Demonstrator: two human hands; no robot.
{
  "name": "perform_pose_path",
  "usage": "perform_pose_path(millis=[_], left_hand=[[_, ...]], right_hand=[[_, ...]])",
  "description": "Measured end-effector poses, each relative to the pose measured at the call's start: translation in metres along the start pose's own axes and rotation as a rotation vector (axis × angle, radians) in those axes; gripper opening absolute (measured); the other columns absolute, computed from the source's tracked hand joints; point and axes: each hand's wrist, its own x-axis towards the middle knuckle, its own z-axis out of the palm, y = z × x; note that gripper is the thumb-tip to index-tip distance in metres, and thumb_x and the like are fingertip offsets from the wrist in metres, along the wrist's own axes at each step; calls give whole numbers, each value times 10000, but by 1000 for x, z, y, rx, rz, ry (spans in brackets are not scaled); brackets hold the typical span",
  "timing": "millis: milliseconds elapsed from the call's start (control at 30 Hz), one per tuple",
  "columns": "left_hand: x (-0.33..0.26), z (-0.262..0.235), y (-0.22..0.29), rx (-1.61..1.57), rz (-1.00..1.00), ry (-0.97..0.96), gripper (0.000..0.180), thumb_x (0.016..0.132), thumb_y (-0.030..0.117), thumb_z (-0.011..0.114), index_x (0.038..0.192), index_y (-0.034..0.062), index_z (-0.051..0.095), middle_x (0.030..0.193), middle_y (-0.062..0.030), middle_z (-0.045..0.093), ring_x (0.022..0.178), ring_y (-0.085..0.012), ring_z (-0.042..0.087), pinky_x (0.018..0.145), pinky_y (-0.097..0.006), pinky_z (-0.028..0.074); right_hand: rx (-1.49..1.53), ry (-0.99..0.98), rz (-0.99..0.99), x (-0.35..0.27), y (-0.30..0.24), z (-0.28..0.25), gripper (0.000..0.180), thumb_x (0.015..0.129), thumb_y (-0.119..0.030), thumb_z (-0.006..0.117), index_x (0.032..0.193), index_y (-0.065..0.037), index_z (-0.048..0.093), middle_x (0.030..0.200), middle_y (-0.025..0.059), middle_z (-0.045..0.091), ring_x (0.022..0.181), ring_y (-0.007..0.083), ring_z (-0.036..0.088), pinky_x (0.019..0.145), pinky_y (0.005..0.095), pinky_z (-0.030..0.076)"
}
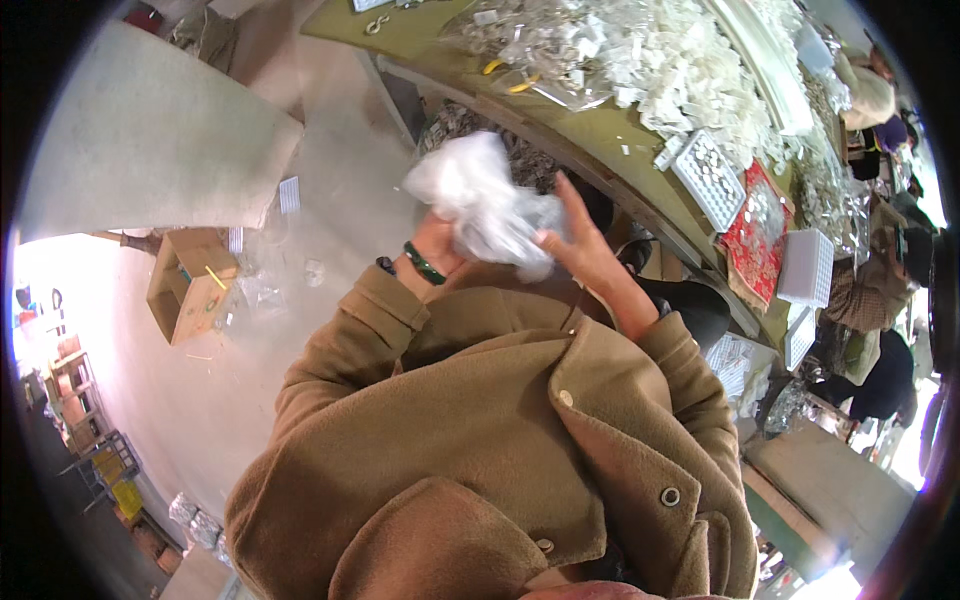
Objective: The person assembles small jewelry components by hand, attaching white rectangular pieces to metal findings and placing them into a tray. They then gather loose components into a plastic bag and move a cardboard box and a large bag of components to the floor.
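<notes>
A crumpled, see-through plastic bag [490, 205] with a white mass in its upper part is held in front of my coat, out beyond the near side of the table. My left hand [436, 242], with a dark green bangle at its wrist, grips the bag from the left and below; most of its fingers are behind the plastic. On the other side, my right hand [588, 252] has its fingers stretched out and apart. Its thumb is at the bag's right edge, and whether it touches is unclear. The bag is partly blurred.
The olive-topped table [440, 45] carries a heap of small white pieces [660, 85], a yellow-handled tool [520, 84], a tray [708, 180], a red patterned cloth [757, 240] and a white rack [806, 268]. A wooden box [195, 300] lies on the floor at left. People sit far right.
</notes>
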Motion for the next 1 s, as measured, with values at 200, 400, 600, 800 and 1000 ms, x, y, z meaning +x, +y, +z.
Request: perform_pose_path(millis=[200, 400, 600, 800, 1000], left_hand=[[-6, -44, -8, 77, -12, 148, 430, 960, 236, 570, 1335, 43, 484, 1287, -121, 574, 1130, -242, 590, 954, -393, 506], [21, -41, -5, 1646, 132, 386, 744, 835, 169, 632, 1482, 143, 264, 1352, -197, 495, 1168, -384, 537, 928, -445, 467], [59, -54, -33, 1537, 65, 295, 518, 847, 145, 592, 1340, 70, 453, 1018, -269, 643, 983, -458, 592, 822, -487, 490], [78, -77, -38, 1492, -67, 72, 349, 884, 176, 616, 1204, 40, 585, 1127, -155, 655, 1004, -329, 621, 840, -419, 491], [84, -27, -34, 822, -610, 3, 350, 915, 144, 598, 1238, 9, 580, 1128, -48, 649, 962, -121, 627, 809, -276, 515]], right_hand=[[-14, -186, 109, 35, 4, 56, 596, 771, -206, 726, 1282, -7, 491, 1080, 217, 631, 975, 297, 640, 851, 381, 495], [81, 214, 68, 49, 48, 77, 458, 783, -79, 641, 1210, 3, 500, 973, 194, 656, 860, 278, 653, 761, 379, 518], [689, 266, 758, 44, 93, 53, 419, 838, -32, 609, 1251, -26, 534, 887, 83, 632, 706, 181, 601, 597, 309, 492], [279, 245, 128, 15, 65, 21, 625, 829, -228, 711, 1359, -10, 463, 1152, 146, 615, 1044, 257, 593, 858, 388, 490], [-218, 327, -4, 5, 79, 10, 665, 783, -342, 744, 1283, 33, 518, 1272, 249, 552, 1162, 400, 532, 995, 421, 427]])
